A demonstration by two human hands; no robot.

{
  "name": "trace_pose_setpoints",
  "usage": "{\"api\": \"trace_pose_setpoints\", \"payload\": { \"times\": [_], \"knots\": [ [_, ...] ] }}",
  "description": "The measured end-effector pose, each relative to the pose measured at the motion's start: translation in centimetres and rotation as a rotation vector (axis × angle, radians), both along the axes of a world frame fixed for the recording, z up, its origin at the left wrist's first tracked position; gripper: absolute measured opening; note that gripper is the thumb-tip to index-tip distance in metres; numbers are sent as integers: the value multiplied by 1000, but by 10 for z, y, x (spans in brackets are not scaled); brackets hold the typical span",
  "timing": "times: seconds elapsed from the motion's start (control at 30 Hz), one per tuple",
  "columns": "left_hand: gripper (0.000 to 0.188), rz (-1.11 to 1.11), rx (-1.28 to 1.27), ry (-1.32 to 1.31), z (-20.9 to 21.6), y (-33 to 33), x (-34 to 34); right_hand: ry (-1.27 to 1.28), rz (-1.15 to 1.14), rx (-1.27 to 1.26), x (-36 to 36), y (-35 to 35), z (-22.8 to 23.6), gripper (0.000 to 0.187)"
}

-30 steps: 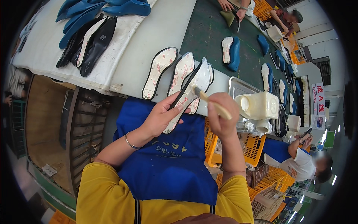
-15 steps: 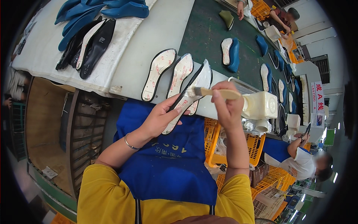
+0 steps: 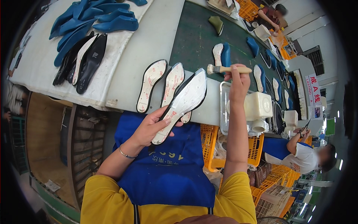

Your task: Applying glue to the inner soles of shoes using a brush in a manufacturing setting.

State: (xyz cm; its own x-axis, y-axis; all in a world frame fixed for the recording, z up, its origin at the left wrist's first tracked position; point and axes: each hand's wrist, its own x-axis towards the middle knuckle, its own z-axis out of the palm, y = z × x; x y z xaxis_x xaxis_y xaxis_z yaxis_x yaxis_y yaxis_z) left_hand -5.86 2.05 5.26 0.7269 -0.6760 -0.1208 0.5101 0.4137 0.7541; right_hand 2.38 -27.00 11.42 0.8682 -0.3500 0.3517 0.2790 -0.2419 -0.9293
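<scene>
My left hand [image 3: 152, 127] grips a shoe insole [image 3: 190, 93] by its heel, thumb on top and fingers beneath. The insole is white with a black rim; a wet-looking white coat covers its broad front part, and red print shows near the heel. My right hand [image 3: 238, 80] is closed round the wooden handle of a flat paintbrush [image 3: 226, 70], whose whitened bristles point left, just off the insole's toe. Two similar insoles lie on the white table edge beyond my left hand: one at left [image 3: 152, 84], another [image 3: 173, 80] partly hidden by the held one.
A clear tray [image 3: 223, 118] and a cream plastic bottle [image 3: 258, 105] stand by my right forearm. Blue shoe lasts [image 3: 115, 24] and black soles [image 3: 92, 61] are heaped at left. A green belt [image 3: 194, 37] carries lasts with insoles. Orange crates [image 3: 254, 151] stand below; co-workers sit at right.
My right hand has lifted the brush off the insole and moved it up and right, past the toe. The held insole has shifted slightly, its front now uncovered. The view has moved a little.
</scene>
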Motion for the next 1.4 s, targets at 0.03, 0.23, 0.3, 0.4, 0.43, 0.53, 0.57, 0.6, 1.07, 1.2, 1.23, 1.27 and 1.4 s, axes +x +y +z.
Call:
{"api": "trace_pose_setpoints", "payload": {
  "times": [0.03, 0.23, 0.3, 0.4, 0.43, 0.53, 0.57, 0.6, 1.07, 1.2, 1.23, 1.27, 1.4],
  "knots": [
    [51, 5, -11, 23, 0, 1, 0, -61, -7, 52, -4, 2, 2, 17],
    [50, -25, -12, 15, -5, 5, 3, 130, 350, 219, -37, 37, 24, 13],
    [47, -22, -19, 19, -5, 7, 2, 89, 285, 167, -24, 29, 20, 14],
    [46, -34, -53, 30, -4, 11, 0, 79, 104, 165, 5, -4, 15, 11],
    [46, -38, -52, 26, -3, 11, 0, 72, 64, 187, 13, -19, 9, 10],
    [46, -15, -69, 27, -1, 15, 1, 24, -22, 258, 18, -38, -3, 9],
    [47, 4, -71, 52, 0, 17, 1, 21, -46, 298, 14, -35, -5, 13],
    [48, 29, -71, 80, 0, 18, 1, -18, -20, 327, 7, -32, -9, 13],
    [50, 298, -395, 55, -9, -5, 45, 641, 762, 232, -77, 121, -47, 23],
    [55, 345, -392, 90, -15, -1, 56, 615, 589, 291, -81, 123, -41, 22],
    [50, 380, -278, 42, -24, 6, 64, 605, 569, 286, -80, 119, -40, 23],
    [45, 453, -170, 2, -31, 15, 74, 594, 548, 281, -80, 114, -38, 24],
    [8, 692, 68, -114, -66, 61, 140, 539, 440, 286, -88, 92, -29, 22]
  ]
}}
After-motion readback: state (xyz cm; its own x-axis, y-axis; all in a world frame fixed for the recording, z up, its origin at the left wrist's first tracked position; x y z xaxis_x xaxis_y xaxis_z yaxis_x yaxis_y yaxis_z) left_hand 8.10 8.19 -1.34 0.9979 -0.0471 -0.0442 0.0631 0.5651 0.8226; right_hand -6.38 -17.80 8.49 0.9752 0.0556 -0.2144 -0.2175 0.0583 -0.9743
